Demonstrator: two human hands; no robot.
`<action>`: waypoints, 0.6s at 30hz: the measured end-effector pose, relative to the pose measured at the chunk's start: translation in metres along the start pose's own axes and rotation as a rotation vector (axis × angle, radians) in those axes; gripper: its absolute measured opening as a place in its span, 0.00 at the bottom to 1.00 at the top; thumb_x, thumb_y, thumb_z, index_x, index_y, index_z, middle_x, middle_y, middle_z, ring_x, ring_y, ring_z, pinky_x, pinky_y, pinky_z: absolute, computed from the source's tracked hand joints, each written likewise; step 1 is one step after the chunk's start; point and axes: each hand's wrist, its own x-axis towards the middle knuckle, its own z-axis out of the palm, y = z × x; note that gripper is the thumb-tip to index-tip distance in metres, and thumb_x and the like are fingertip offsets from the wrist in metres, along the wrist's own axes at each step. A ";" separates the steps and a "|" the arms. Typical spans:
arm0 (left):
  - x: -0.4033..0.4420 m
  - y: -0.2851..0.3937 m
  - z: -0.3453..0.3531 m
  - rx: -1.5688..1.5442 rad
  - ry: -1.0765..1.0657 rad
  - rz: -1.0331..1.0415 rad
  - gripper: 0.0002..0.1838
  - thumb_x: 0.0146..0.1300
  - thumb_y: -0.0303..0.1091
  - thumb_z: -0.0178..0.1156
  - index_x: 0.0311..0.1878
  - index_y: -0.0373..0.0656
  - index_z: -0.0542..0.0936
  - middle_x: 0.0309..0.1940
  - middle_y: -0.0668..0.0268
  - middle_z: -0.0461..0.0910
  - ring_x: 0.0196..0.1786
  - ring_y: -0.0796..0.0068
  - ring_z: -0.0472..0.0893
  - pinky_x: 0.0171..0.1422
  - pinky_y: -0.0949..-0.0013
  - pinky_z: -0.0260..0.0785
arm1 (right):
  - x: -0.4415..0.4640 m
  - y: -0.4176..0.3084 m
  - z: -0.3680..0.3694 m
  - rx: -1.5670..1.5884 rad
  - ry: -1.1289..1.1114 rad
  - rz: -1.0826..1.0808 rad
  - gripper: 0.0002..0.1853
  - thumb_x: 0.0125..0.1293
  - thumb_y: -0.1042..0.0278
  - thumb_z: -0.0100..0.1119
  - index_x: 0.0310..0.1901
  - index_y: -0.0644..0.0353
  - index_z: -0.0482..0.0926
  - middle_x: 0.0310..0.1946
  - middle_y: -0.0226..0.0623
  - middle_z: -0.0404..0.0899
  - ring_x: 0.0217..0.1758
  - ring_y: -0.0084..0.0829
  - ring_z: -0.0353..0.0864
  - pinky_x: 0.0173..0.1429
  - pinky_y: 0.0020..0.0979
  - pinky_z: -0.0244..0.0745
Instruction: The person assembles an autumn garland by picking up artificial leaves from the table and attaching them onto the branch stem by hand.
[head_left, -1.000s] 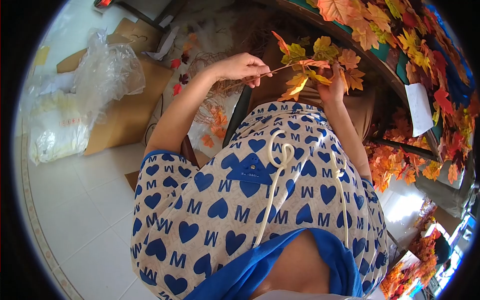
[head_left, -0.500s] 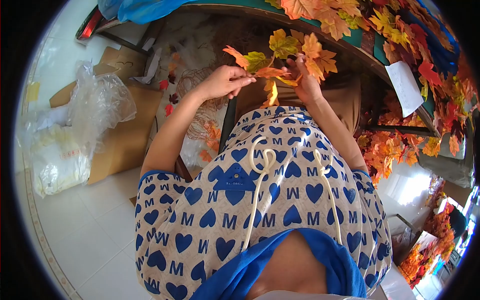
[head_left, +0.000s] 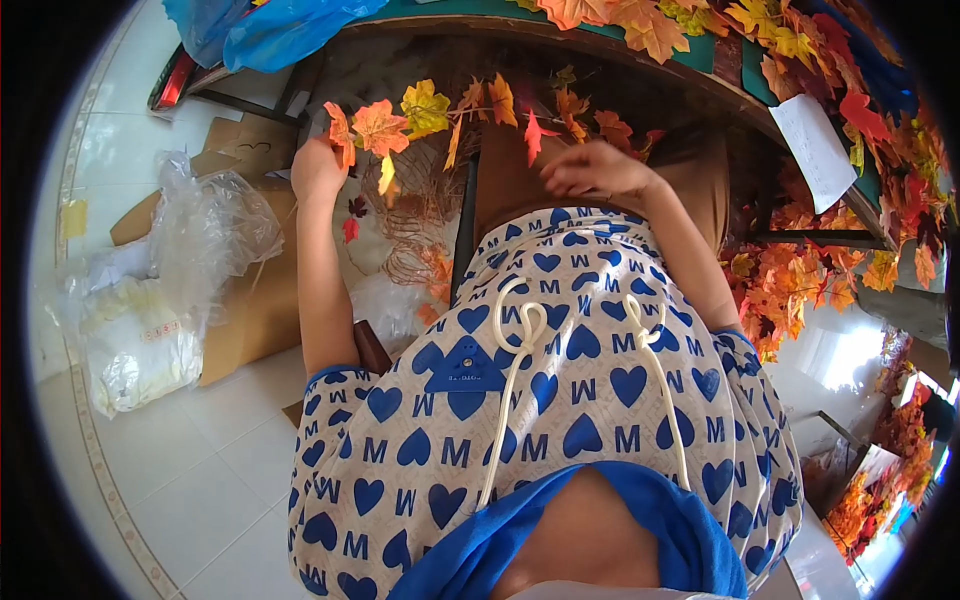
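Note:
A garland of orange, yellow and red artificial leaves [head_left: 425,108] stretches from the left across the space above my lap. Its left end is in my left hand [head_left: 319,172], whose fingers are closed round it, partly behind an orange leaf. My right hand [head_left: 597,170] is just below the garland's right part, over my lap. It is blurred, its fingers bent and partly apart, and I see nothing held in it. A red leaf [head_left: 537,136] hangs near its fingertips.
Orange and red leaves [head_left: 660,30] lie on the curved table [head_left: 705,52], with a white paper [head_left: 812,150] at its edge. A blue plastic bag [head_left: 290,32] sits at the upper left. Clear plastic bags [head_left: 150,340] and cardboard [head_left: 245,325] are on the left floor.
My left hand has moved left with the leafy end, and a longer stretch of garland now shows. My right hand has come off the leaves and dropped lower.

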 end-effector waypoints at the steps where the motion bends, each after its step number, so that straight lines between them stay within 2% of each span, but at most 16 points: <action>1: 0.001 0.004 -0.002 0.003 0.000 0.007 0.11 0.57 0.40 0.54 0.35 0.45 0.82 0.33 0.54 0.80 0.41 0.51 0.79 0.41 0.54 0.71 | 0.007 0.012 -0.016 -0.052 0.219 -0.012 0.14 0.65 0.64 0.55 0.47 0.63 0.80 0.40 0.35 0.81 0.43 0.26 0.80 0.47 0.24 0.73; 2: 0.000 0.010 -0.005 0.000 -0.003 -0.080 0.12 0.56 0.40 0.54 0.36 0.46 0.82 0.34 0.54 0.80 0.41 0.51 0.79 0.42 0.54 0.71 | 0.019 0.034 -0.034 -0.104 0.440 -0.021 0.13 0.64 0.64 0.55 0.44 0.63 0.81 0.36 0.35 0.82 0.38 0.24 0.81 0.42 0.23 0.74; 3: -0.002 0.014 -0.007 -0.005 -0.005 -0.166 0.12 0.56 0.41 0.55 0.37 0.47 0.83 0.34 0.54 0.81 0.41 0.52 0.79 0.42 0.55 0.71 | 0.039 0.071 -0.054 -0.146 0.735 -0.138 0.13 0.63 0.63 0.55 0.42 0.63 0.82 0.33 0.35 0.82 0.35 0.24 0.81 0.40 0.22 0.73; 4: -0.002 0.016 -0.010 -0.004 -0.007 -0.158 0.12 0.56 0.41 0.55 0.37 0.47 0.83 0.34 0.54 0.81 0.41 0.52 0.79 0.42 0.55 0.71 | 0.054 0.101 -0.067 -0.188 1.028 -0.256 0.13 0.61 0.62 0.56 0.40 0.63 0.83 0.31 0.35 0.82 0.32 0.23 0.81 0.37 0.21 0.72; 5: -0.004 0.017 -0.013 0.052 -0.027 -0.175 0.11 0.56 0.40 0.55 0.37 0.48 0.83 0.35 0.55 0.81 0.41 0.52 0.80 0.42 0.55 0.71 | 0.055 0.106 -0.072 -0.184 1.034 -0.254 0.13 0.61 0.62 0.56 0.40 0.63 0.83 0.31 0.35 0.82 0.32 0.23 0.81 0.37 0.21 0.72; 7: -0.007 0.014 -0.013 0.115 -0.049 -0.188 0.11 0.56 0.39 0.55 0.38 0.49 0.83 0.36 0.56 0.81 0.41 0.53 0.80 0.42 0.56 0.72 | 0.055 0.109 -0.073 -0.003 0.931 0.025 0.15 0.58 0.59 0.58 0.38 0.63 0.83 0.25 0.37 0.80 0.26 0.26 0.79 0.32 0.25 0.71; 8: -0.009 0.006 -0.009 0.132 0.005 -0.152 0.11 0.56 0.40 0.55 0.38 0.48 0.83 0.36 0.55 0.81 0.42 0.53 0.80 0.43 0.56 0.72 | 0.056 0.111 -0.071 0.004 0.933 0.026 0.15 0.58 0.59 0.58 0.38 0.63 0.83 0.25 0.37 0.80 0.26 0.26 0.79 0.32 0.25 0.71; 10: -0.009 0.003 -0.008 0.151 0.058 -0.110 0.11 0.56 0.40 0.56 0.38 0.47 0.83 0.37 0.55 0.81 0.42 0.53 0.80 0.43 0.55 0.72 | 0.061 0.104 -0.057 -0.120 0.724 0.139 0.18 0.59 0.56 0.55 0.39 0.63 0.83 0.22 0.36 0.78 0.24 0.26 0.77 0.27 0.28 0.70; 11: -0.007 0.004 -0.008 0.253 -0.078 -0.138 0.12 0.56 0.40 0.56 0.37 0.46 0.83 0.37 0.54 0.81 0.42 0.53 0.81 0.44 0.55 0.73 | 0.067 0.106 -0.052 -0.308 0.743 0.093 0.19 0.61 0.52 0.53 0.37 0.62 0.83 0.23 0.39 0.79 0.27 0.27 0.78 0.30 0.30 0.70; 12: -0.006 0.004 -0.009 0.356 -0.214 -0.165 0.12 0.56 0.40 0.56 0.36 0.44 0.83 0.38 0.53 0.81 0.43 0.53 0.81 0.44 0.54 0.73 | 0.069 0.099 -0.051 -0.303 0.743 0.092 0.19 0.61 0.52 0.53 0.37 0.62 0.83 0.23 0.39 0.79 0.27 0.27 0.78 0.30 0.30 0.70; 14: -0.006 0.009 -0.007 0.386 -0.256 -0.172 0.15 0.56 0.42 0.55 0.36 0.41 0.82 0.37 0.51 0.81 0.44 0.52 0.81 0.45 0.54 0.73 | 0.071 0.080 -0.050 0.001 0.654 0.322 0.21 0.64 0.50 0.52 0.50 0.57 0.77 0.26 0.29 0.76 0.23 0.22 0.72 0.27 0.25 0.66; 15: -0.005 0.006 0.000 0.375 -0.323 -0.210 0.16 0.57 0.42 0.55 0.37 0.40 0.82 0.38 0.51 0.81 0.45 0.52 0.80 0.45 0.54 0.73 | 0.079 0.081 -0.053 0.004 0.653 0.321 0.21 0.64 0.50 0.52 0.50 0.57 0.77 0.26 0.29 0.76 0.23 0.22 0.72 0.27 0.25 0.66; 16: -0.004 0.004 0.007 0.364 -0.387 -0.249 0.17 0.57 0.43 0.54 0.38 0.39 0.81 0.39 0.50 0.81 0.46 0.51 0.80 0.46 0.54 0.73 | 0.088 0.081 -0.056 0.061 0.759 0.424 0.22 0.65 0.48 0.52 0.51 0.56 0.76 0.31 0.31 0.78 0.29 0.25 0.75 0.34 0.25 0.69; 17: -0.005 -0.002 0.010 0.356 -0.414 -0.261 0.17 0.58 0.44 0.52 0.41 0.42 0.81 0.42 0.52 0.80 0.48 0.52 0.80 0.48 0.55 0.73 | 0.095 0.081 -0.057 0.118 0.866 0.527 0.24 0.65 0.47 0.51 0.53 0.56 0.75 0.37 0.34 0.81 0.35 0.28 0.78 0.40 0.26 0.71; 18: -0.006 0.000 0.010 0.361 -0.413 -0.255 0.17 0.58 0.44 0.52 0.41 0.42 0.81 0.42 0.52 0.80 0.48 0.52 0.80 0.48 0.55 0.73 | 0.098 0.083 -0.060 0.126 0.868 0.525 0.24 0.65 0.47 0.51 0.53 0.56 0.75 0.37 0.34 0.81 0.35 0.28 0.78 0.40 0.26 0.71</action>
